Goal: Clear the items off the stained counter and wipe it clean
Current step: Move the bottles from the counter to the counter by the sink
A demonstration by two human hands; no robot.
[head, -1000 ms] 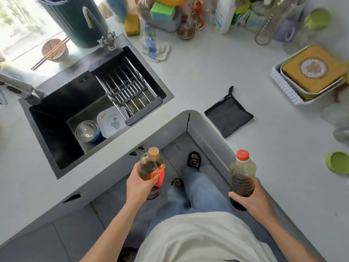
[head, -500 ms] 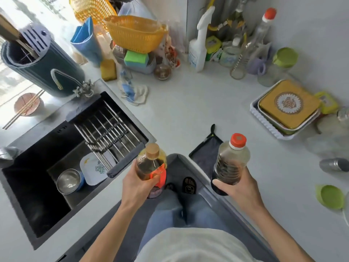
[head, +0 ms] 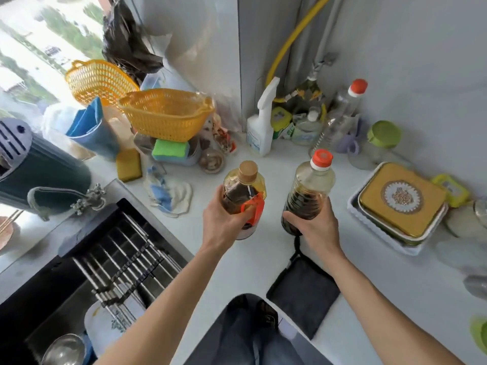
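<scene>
My left hand (head: 224,225) grips an amber bottle (head: 243,188) with a tan cap and an orange handle, half full of dark liquid. A clear bottle (head: 311,191) with an orange-red cap and dark liquid low inside is held by my right hand (head: 317,227). Both bottles are upright over the white counter (head: 263,254), near the inner corner; whether their bases touch it I cannot tell. A dark grey cloth (head: 303,291) lies flat on the counter under my right wrist.
A black sink (head: 87,275) with a metal rack lies to the left. Orange baskets (head: 166,111), sponges, a white spray bottle (head: 261,127) and several bottles and jars crowd the back corner. A white tray (head: 369,222) holding a gold tin sits right. A rag (head: 168,193) lies by the sink.
Both hands have carried the bottles forward over the counter toward the back corner, and my view has tilted up from the floor toward the wall.
</scene>
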